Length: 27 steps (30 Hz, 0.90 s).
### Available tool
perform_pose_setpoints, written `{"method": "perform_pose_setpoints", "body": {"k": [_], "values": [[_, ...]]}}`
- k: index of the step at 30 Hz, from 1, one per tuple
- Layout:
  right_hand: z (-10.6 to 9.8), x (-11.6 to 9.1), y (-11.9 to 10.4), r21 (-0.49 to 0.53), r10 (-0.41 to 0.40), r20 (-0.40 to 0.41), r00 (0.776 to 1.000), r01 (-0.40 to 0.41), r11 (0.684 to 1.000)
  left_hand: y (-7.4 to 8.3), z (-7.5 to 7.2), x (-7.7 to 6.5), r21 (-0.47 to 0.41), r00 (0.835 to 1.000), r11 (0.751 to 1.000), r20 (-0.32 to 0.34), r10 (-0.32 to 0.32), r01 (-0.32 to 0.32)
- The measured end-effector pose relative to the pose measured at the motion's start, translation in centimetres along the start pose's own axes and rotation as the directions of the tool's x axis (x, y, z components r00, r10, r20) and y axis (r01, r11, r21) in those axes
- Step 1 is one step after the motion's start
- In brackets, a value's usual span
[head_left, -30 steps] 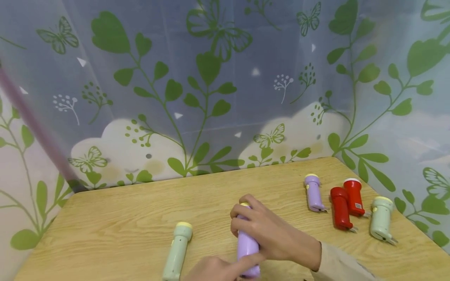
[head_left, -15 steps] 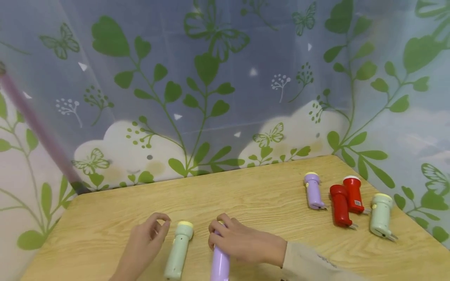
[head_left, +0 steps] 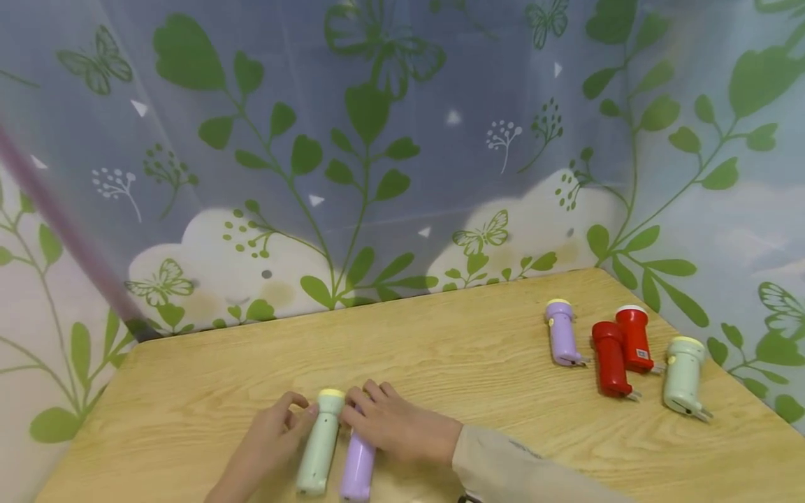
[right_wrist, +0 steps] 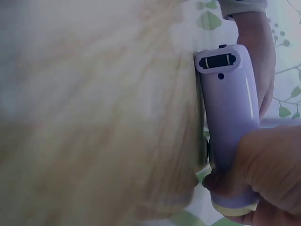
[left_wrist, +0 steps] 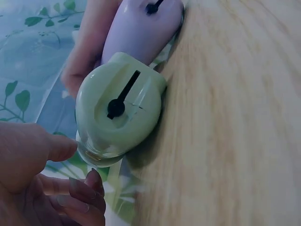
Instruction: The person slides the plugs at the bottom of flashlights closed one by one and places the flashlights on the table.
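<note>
Side by side on the table (head_left: 189, 391)
My left hand (head_left: 272, 436) just left of the left flashlight (head_left: 318, 450), my right hand (head_left: 397, 423) on the right flashlight (head_left: 359, 467); four more flashlights (head_left: 610, 360) farther right, curtain (head_left: 390, 209) behind

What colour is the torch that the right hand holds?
Light purple; the head view shows the torch best.

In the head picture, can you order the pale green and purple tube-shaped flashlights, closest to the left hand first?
1. Pale green flashlight, right beside the left hand.
2. Purple flashlight, gripped by the right hand.
3. Other purple flashlight, back toward the right.
4. Other pale green flashlight, far right.
</note>
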State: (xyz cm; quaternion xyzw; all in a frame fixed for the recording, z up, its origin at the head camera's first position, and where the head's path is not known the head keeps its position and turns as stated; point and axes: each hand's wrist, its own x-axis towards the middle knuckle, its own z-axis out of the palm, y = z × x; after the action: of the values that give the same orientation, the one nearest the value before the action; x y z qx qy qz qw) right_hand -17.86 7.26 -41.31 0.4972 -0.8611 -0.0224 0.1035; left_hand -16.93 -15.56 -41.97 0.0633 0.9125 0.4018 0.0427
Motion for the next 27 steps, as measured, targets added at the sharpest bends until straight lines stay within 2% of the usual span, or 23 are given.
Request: {"method": "perform_pose_setpoints", "body": {"k": [8,14,21,27], "values": [[0.2,1.3,0.1,0.125,0.111,-0.031,0.993,-0.107,0.986,0.2,0.0,0.0,0.076,1.0,0.997,0.012,-0.013,0.012],[0.2,1.8,0.1,0.198,0.168,-0.026,0.985,-0.16,0.967,0.5,0.6,-0.3,0.054,0.997,0.998,0.07,-0.029,0.025],[0.2,2.0,0.1,0.235,0.228,-0.025,0.973,-0.216,0.948,1.2,0.8,-0.8,0.055,0.995,0.997,0.087,-0.054,0.05],[0.1,1.9,-0.1,0.254,0.272,-0.003,0.962,-0.262,0.931,1.3,1.0,-0.9,0.018,0.991,1.0,0.13,-0.026,0.024]]}}
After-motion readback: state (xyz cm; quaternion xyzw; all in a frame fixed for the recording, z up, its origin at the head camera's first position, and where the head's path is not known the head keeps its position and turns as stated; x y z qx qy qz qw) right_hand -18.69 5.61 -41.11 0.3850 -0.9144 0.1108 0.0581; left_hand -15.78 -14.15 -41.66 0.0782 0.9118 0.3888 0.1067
